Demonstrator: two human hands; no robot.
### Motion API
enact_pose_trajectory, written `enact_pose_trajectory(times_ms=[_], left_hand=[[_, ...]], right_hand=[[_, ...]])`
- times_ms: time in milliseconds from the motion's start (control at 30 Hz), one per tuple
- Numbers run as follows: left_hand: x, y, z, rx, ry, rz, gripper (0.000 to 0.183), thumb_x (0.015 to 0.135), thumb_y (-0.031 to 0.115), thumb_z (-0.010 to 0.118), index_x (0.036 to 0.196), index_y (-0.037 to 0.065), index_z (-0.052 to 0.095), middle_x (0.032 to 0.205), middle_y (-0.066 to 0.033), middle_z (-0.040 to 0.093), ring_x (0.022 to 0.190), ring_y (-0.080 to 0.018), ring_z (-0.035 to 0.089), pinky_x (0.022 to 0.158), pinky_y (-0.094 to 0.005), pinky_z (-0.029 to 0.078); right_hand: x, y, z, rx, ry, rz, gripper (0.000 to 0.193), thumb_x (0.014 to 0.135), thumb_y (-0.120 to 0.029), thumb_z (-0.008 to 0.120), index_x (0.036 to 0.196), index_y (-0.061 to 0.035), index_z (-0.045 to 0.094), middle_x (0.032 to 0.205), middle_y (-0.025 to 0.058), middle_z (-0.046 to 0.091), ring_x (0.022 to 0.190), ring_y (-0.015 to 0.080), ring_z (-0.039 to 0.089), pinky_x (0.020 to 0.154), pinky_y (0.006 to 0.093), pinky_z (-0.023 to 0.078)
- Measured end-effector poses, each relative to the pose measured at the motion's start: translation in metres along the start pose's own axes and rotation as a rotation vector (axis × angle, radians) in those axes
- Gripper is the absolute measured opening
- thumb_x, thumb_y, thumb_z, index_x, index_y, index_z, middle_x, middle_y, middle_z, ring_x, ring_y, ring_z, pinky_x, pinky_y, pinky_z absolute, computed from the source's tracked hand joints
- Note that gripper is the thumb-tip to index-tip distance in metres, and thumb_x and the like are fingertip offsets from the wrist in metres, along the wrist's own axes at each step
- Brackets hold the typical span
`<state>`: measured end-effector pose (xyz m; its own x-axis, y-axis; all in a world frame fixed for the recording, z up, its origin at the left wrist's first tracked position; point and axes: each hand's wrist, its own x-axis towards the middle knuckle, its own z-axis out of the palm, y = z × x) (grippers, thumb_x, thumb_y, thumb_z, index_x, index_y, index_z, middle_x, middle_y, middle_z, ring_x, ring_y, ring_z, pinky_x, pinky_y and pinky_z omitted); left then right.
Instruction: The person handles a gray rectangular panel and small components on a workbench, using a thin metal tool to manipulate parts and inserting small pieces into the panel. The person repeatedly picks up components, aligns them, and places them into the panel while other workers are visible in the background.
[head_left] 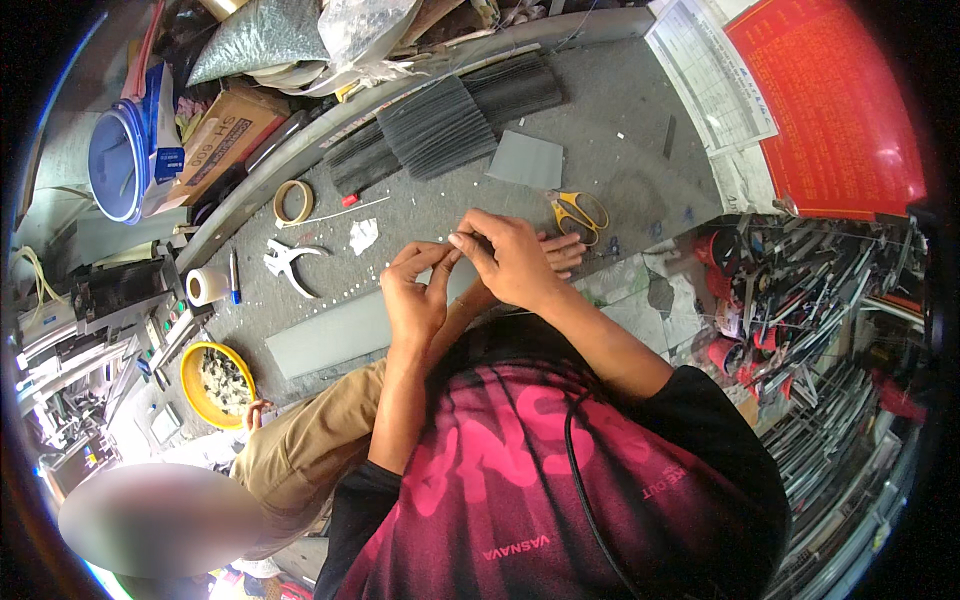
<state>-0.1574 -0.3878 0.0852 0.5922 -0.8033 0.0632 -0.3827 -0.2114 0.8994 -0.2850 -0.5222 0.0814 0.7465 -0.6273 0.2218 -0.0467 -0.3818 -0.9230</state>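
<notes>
My left hand [415,297] and my right hand [512,262] meet over the middle of the grey bench. Both are closed, thumb and fingers pinched together with the tips almost touching. Whatever lies between them is too small to make out. Below my wrists a long grey strip [335,335] lies flat. Another person's arm in a khaki sleeve passes under my forearms, and that person's hand [565,254] shows just beyond my right hand. Close to it are yellow-handled scissors [580,215]. White-handled pliers [290,267] and a scrap of white paper [364,236] lie left of my hands.
Ribbed black sheets [437,128] and a grey plate [527,160] lie at the back. A tape roll [279,207], a white roll [207,286] and a blue pen [235,278] are left. The co-worker's other hand [257,413] is beside a yellow bowl [190,374]. Metal strips [830,430] crowd the right.
</notes>
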Motion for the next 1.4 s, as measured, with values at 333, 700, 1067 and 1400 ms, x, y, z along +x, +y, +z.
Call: enact_pose_trajectory(times_ms=[333, 700, 1067, 1400], left_hand=[[-0.011, 0.009, -0.008, -0.567, -0.038, -0.228, 0.010, 0.103, 0.001, 0.081, 0.110, -0.005, 0.081, 0.110, -0.0078, 0.081, 0.105, -0.0147, 0.073, 0.095, -0.0315, 0.058], [-0.031, 0.004, -0.032, -0.545, -0.233, -0.354, 0.009, 0.102, 0.005, 0.083, 0.105, -0.004, 0.081, 0.100, -0.0092, 0.083, 0.094, -0.0163, 0.077, 0.089, -0.0308, 0.060], [-0.027, -0.009, -0.039, -0.363, -0.180, -0.293, 0.015, 0.102, 0.010, 0.085, 0.106, -0.004, 0.081, 0.098, -0.0094, 0.083, 0.090, -0.0150, 0.076, 0.086, -0.0319, 0.060], [-0.022, -0.014, -0.045, -0.329, -0.307, -0.376, 0.017, 0.106, 0.011, 0.078, 0.107, -0.005, 0.084, 0.098, -0.0095, 0.085, 0.089, -0.0153, 0.077, 0.083, -0.0322, 0.062]], right_hand=[[0.007, -0.007, -0.029, 0.315, -0.302, 0.099, 0.019, 0.107, -0.013, 0.076, 0.121, -0.0007, 0.074, 0.107, 0.0005, 0.075, 0.098, 0.0089, 0.068, 0.087, 0.0296, 0.056], [0.008, -0.001, -0.039, 0.369, -0.581, 0.174, 0.020, 0.095, -0.015, 0.084, 0.105, -0.0003, 0.075, 0.092, 0.0053, 0.078, 0.084, 0.0139, 0.071, 0.079, 0.0341, 0.058], [0.006, -0.015, -0.014, 0.178, -0.362, -0.038, 0.024, 0.087, -0.014, 0.088, 0.093, -0.0016, 0.067, 0.082, 0.0120, 0.070, 0.074, 0.0266, 0.070, 0.070, 0.0406, 0.056], [0.011, -0.016, -0.008, -0.181, -0.231, -0.461, 0.015, 0.082, -0.005, 0.083, 0.090, -0.0022, 0.071, 0.102, 0.0083, 0.077, 0.096, 0.0319, 0.070, 0.086, 0.0430, 0.059]])
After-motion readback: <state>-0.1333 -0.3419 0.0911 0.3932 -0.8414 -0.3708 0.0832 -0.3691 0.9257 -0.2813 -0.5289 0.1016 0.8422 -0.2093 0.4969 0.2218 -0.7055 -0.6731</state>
